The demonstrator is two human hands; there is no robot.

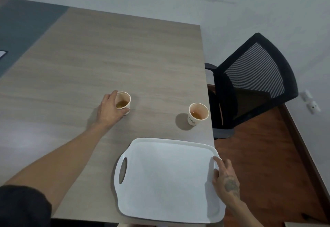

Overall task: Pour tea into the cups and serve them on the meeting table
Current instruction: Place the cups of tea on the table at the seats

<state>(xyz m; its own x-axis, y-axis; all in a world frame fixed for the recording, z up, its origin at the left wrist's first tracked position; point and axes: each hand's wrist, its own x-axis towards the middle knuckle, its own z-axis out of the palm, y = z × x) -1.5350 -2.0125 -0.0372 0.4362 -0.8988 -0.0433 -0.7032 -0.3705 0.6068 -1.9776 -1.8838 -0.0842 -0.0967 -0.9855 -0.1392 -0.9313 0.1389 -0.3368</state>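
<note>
Two white paper cups with a little brown tea stand on the wooden meeting table (107, 51). My left hand (109, 109) is wrapped around the left cup (125, 101), which rests on the table top. The right cup (197, 113) stands alone near the table's right edge, touched by nothing. A white tray (167, 180) with handle slots lies bare at the table's near right corner, partly over the edge. My right hand (225, 180) grips the tray's right handle.
A black mesh office chair (250, 83) stands just past the table's right edge, close to the right cup. Brown wooden floor lies beyond it. A grey panel (21, 30) covers the table's far left.
</note>
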